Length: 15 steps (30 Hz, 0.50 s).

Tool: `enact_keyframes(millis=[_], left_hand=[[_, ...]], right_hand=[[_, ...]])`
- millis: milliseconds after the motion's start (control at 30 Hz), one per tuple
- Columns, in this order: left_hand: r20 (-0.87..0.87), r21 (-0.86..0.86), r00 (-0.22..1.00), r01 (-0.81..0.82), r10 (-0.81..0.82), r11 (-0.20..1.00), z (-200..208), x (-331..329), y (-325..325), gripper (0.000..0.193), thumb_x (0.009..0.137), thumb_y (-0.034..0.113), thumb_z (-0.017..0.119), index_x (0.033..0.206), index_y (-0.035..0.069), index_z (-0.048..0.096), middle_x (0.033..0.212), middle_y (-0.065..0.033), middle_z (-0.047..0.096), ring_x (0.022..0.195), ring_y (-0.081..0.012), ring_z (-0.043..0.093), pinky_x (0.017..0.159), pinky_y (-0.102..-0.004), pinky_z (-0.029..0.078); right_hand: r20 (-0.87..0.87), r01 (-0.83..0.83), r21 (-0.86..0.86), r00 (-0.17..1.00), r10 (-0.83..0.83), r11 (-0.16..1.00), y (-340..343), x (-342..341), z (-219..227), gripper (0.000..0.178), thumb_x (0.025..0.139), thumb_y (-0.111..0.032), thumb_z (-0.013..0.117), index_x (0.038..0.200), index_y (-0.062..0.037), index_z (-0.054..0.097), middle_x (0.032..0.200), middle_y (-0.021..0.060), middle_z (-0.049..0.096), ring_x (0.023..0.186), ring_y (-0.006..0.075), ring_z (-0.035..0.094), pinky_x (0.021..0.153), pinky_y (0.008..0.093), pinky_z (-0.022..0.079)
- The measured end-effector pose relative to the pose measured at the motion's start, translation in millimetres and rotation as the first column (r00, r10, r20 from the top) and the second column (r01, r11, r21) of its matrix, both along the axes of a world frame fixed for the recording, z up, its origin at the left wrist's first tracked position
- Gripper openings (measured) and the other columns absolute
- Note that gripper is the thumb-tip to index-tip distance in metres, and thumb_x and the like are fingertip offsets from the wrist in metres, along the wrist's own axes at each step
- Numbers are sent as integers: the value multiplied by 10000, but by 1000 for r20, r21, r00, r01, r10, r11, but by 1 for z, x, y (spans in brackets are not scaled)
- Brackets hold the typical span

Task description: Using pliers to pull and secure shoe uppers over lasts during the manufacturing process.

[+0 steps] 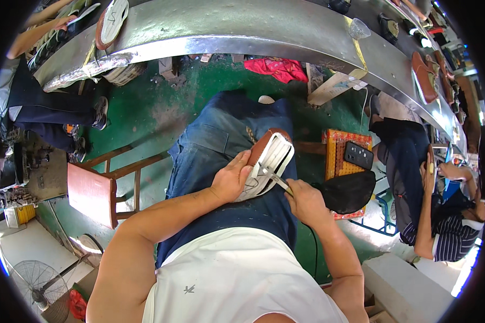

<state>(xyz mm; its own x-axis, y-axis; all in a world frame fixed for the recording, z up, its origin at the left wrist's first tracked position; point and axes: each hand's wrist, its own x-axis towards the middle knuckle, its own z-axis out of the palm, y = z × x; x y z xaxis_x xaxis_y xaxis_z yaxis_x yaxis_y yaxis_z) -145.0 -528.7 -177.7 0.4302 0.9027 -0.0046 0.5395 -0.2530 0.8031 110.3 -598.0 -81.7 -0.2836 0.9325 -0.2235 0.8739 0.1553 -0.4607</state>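
Observation:
On my lap rests a shoe (283, 156) with a brown upper and a whitish underside turned up. My left hand (231, 176) is closed around its left side, thumb toward the underside. A slim metal hand tool (275, 178) is gripped in my right hand (307, 202). The tool's tip touches the shoe's underside near the middle, and its exact kind is hard to make out. Part of the shoe's near end is hidden behind my left hand.
A long metal bench (226, 27) curves across the far side, with a brown shoe (109, 26) at its left. To my left stands a wooden stool (91, 191). A phone (358, 156) and black cloth item (350, 192) lie right. Other people work on both sides.

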Motion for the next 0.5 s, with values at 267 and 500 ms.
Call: enact_keyframes(millis=[267, 500], left_hand=[[-216, 37, 894, 410, -394, 911, 21, -4, 10, 539, 1018, 236, 536, 1546, 235, 427, 1630, -269, 206, 1195, -451, 615, 948, -424, 564], [-309, -142, 829, 444, -466, 885, 39, 0, 25, 574, 1024, 291, 519, 1572, 325, 352, 1627, -307, 163, 1057, -463, 678, 898, -464, 579]], right_hand=[[47, 129, -219, 991, -122, 967, -15, 8, -21, 235, 916, -166, 660, 1068, -19, 560, 930, 206, 656, 914, 402, 668, 771, 488, 534], [-411, 243, -90, 874, -259, 966, 24, 6, 14, 263, 1004, -258, 580, 1070, -4, 565, 941, 271, 661, 937, 470, 646, 786, 531, 504]])
